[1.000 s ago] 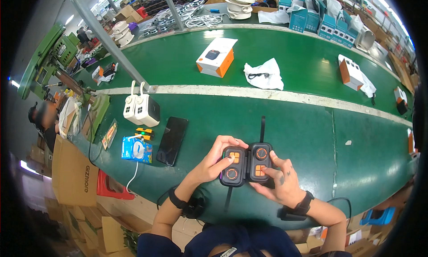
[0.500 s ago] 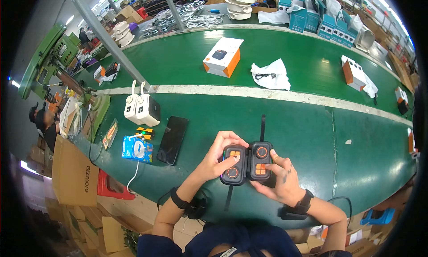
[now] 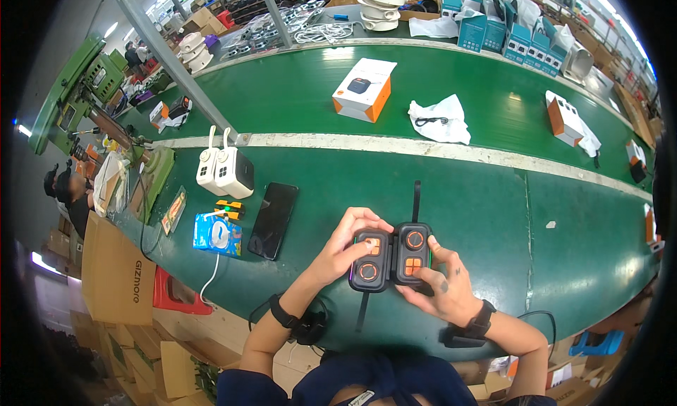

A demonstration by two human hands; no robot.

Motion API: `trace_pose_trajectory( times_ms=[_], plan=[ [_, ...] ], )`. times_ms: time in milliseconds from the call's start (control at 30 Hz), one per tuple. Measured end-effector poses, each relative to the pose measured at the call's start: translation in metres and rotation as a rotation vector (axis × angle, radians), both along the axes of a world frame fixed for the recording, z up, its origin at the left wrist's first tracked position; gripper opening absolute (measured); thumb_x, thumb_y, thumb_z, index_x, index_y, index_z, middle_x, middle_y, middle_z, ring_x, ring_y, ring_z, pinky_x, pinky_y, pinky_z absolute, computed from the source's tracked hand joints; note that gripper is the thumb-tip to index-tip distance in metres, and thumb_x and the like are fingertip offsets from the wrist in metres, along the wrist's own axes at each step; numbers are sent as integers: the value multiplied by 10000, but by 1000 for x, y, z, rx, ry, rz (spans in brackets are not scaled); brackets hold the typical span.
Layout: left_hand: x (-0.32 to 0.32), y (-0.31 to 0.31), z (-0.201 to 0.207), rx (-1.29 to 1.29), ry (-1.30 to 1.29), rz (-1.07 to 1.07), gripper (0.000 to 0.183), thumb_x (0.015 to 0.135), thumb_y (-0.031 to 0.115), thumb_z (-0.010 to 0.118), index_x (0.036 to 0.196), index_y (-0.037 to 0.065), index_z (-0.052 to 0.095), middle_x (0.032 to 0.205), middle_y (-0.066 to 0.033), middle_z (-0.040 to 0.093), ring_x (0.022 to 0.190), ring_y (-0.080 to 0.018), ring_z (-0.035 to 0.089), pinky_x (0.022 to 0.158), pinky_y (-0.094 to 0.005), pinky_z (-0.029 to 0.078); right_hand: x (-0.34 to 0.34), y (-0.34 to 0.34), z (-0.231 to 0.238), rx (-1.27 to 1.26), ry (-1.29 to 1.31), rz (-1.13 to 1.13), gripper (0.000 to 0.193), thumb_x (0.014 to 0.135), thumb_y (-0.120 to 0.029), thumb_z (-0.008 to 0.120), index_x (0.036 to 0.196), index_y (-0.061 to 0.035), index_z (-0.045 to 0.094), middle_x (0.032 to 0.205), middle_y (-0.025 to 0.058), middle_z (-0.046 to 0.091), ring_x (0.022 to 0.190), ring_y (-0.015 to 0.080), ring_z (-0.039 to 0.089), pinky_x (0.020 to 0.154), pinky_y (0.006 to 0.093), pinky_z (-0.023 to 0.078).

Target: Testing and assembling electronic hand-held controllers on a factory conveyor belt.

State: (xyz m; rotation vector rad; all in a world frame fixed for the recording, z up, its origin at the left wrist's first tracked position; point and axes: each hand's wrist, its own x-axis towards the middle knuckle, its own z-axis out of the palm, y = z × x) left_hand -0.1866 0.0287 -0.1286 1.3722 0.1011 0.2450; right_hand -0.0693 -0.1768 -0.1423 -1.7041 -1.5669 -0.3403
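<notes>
Two black box-shaped devices, probably small speakers, stand side by side on the near part of the green table, each with orange buttons, an orange-ringed dial and a black strap. My left hand (image 3: 337, 256) is closed around the left device (image 3: 369, 286), its thumb on the orange buttons. Around the right device (image 3: 413, 230) my right hand (image 3: 451, 287) is closed, with a digit at the lower edge of its orange buttons. The two devices sit with their inner sides close together. The straps point opposite ways, one away from me and one toward me.
Left of my hands lie a black phone (image 3: 273, 220), a blue box (image 3: 217, 235) with a white cable, and two white-and-black devices (image 3: 226, 172). Beyond a pale rail, a green conveyor (image 3: 282, 89) carries a white-and-orange box (image 3: 363, 90) and a white bag (image 3: 441, 118). A metal post (image 3: 176, 68) rises at left.
The boxes and the white bag on the conveyor have shifted right. My left thumb has slid slightly left on the buttons, and the right hand's digit has drawn down off most of its buttons.
</notes>
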Motion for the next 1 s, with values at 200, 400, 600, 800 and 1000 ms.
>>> trace_pose_trajectory(
  times_ms=[200,400,600,800,1000],
  plan=[
    [-1,6,-4,-156,-11,-22,359,914,140,442,1246,48,339,1235,-190,526,1165,-224,491,1023,-373,368,1,2,7,-22,-36,15,504,594,-231,887,951,-86,561,1218,291,491,780,259,589,588,318,527],
    [-4,8,-5,-80,-19,-25,368,895,105,474,1235,56,342,1236,-185,525,1161,-223,497,1008,-368,384,-2,5,8,-32,-22,6,504,590,-231,887,945,-88,561,1219,287,493,759,246,583,591,319,522],
    [-3,5,-1,-40,11,12,342,877,67,493,1194,75,365,1215,-179,543,1134,-209,524,972,-340,422,-6,4,6,-64,-10,-23,504,633,-254,858,1068,-183,613,1243,268,494,693,208,554,648,326,495],
    [-4,-2,6,-22,83,95,298,880,61,516,1155,73,401,1182,-160,585,1091,-186,552,937,-313,447,-5,5,2,-33,10,-8,499,634,-247,859,1076,-204,631,1242,284,489,689,201,542,642,313,499],
    [-6,2,2,7,55,95,304,868,54,538,1143,69,409,1183,-168,587,1089,-189,557,931,-318,456,-7,8,7,-49,14,6,486,636,-227,858,1064,-193,631,1204,289,511,679,188,543,615,305,502]
  ],
)
